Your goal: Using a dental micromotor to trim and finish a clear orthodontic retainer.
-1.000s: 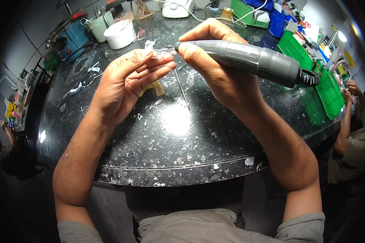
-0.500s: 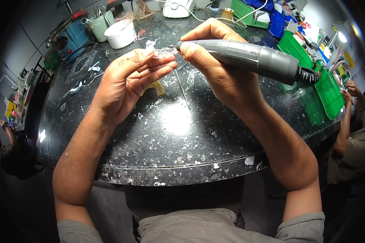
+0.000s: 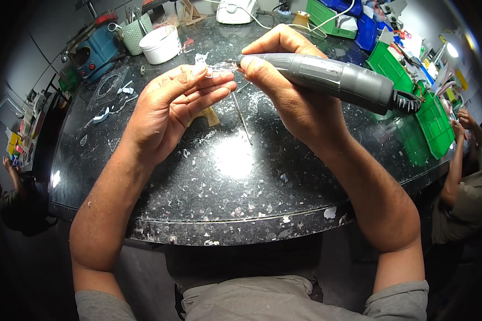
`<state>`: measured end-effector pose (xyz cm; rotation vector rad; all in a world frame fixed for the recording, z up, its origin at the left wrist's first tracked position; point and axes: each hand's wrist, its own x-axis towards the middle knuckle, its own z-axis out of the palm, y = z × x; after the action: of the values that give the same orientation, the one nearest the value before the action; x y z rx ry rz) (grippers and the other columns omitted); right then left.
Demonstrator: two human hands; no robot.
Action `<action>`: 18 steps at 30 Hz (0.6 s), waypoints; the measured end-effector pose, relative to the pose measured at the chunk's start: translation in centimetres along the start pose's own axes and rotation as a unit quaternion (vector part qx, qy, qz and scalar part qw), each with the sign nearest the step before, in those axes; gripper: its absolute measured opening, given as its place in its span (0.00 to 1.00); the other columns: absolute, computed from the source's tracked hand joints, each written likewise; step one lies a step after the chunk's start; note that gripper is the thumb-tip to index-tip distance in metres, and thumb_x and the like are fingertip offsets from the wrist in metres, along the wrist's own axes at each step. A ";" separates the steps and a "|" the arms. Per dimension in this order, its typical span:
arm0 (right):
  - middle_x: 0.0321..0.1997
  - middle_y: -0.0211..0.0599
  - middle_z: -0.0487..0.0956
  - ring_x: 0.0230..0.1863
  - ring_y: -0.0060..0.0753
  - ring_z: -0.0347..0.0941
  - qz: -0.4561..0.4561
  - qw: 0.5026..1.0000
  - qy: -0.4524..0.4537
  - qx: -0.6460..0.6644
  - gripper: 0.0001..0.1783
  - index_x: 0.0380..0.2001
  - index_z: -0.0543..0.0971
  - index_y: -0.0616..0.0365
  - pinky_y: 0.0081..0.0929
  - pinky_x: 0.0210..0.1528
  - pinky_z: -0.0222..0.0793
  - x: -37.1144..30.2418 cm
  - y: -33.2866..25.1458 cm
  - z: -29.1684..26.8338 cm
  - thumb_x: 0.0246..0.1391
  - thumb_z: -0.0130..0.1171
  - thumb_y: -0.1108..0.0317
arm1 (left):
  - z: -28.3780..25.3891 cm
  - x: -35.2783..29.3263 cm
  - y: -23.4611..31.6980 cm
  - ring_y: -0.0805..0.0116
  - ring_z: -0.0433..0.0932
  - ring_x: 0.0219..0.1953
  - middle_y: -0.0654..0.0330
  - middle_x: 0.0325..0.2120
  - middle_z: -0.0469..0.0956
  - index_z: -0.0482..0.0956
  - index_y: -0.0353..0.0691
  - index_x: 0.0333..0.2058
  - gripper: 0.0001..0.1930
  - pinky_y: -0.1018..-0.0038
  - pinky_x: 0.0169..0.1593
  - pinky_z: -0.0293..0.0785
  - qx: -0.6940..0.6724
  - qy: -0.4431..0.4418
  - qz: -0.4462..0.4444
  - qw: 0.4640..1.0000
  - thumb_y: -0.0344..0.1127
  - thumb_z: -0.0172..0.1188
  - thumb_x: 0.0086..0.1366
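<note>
At the left edge, another person's hand (image 3: pixel 7 162) shows beyond the tabletop (image 3: pixel 190 187). A blue machine (image 3: pixel 97 56) stands on the far left of this dark, speckled tabletop, and just right of it are a pale green cup (image 3: pixel 136 37) of tools and a white tub (image 3: pixel 160 45). Nearer, the left hand (image 3: pixel 179 91) has its grip closed, thumb against fingers, on a clear plastic piece (image 3: pixel 219 70), which is held up between the two hands. Under the left hand's fingers lies a yellowish block (image 3: pixel 209 116), partly hidden, and right of it a thin metal rod (image 3: pixel 242 120). The right hand (image 3: pixel 300 93) grips a dark grey rotary tool (image 3: pixel 332 77), its narrow front end toward the clear piece; whether the two touch is too small to tell. A coiled cord (image 3: pixel 407 102) leaves the tool's right end. Farther right lies a green tray (image 3: pixel 436 127), and beyond it another person's arm (image 3: pixel 455 166).
</note>
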<state>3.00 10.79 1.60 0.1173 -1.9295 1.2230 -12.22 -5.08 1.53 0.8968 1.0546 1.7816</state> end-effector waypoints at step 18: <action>0.35 0.28 0.78 0.37 0.14 0.73 -0.028 0.999 -0.004 -0.030 0.09 0.40 0.78 0.61 0.15 0.39 0.70 0.0 0.0 0.1 0.61 0.63 0.68 | 0.1 -0.1 0.2 0.53 0.79 0.55 0.37 0.49 0.78 0.74 0.22 0.47 0.15 0.68 0.63 0.76 -0.007 -0.013 0.004 1.000 0.33 0.53 0.73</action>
<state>2.91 10.70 1.59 0.1445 -1.9539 1.1291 -12.11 -5.21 1.76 0.9144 1.0236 1.7773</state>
